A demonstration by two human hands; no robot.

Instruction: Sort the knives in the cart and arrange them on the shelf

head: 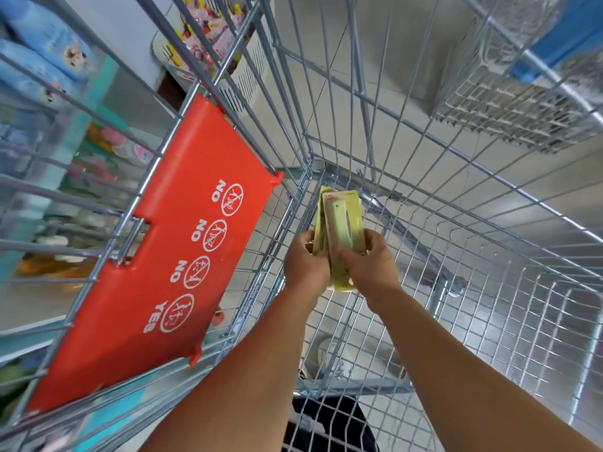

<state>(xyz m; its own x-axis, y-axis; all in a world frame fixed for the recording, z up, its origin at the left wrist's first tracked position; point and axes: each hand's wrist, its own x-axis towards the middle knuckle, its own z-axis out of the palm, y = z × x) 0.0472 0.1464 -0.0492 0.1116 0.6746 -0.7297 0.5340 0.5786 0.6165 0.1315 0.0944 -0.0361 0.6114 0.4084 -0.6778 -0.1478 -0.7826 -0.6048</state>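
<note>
Both my arms reach down into a wire shopping cart (385,177). Together my hands hold a small stack of knives in pale yellow-green card packages (341,220), standing on end near the cart's far corner. My left hand (305,262) grips the stack from its left side. My right hand (372,262) grips the front package, fingers curled round its right edge and lower part. A pale knife shape shows on the front package. The packs behind it are mostly hidden.
The cart's red child-seat flap (182,243) with NO/YES pictograms hangs at the left. Shelves of colourful goods (49,60) lie blurred beyond the left wall. A second wire cart with a blue handle (535,70) stands at upper right. Grey floor shows through the mesh.
</note>
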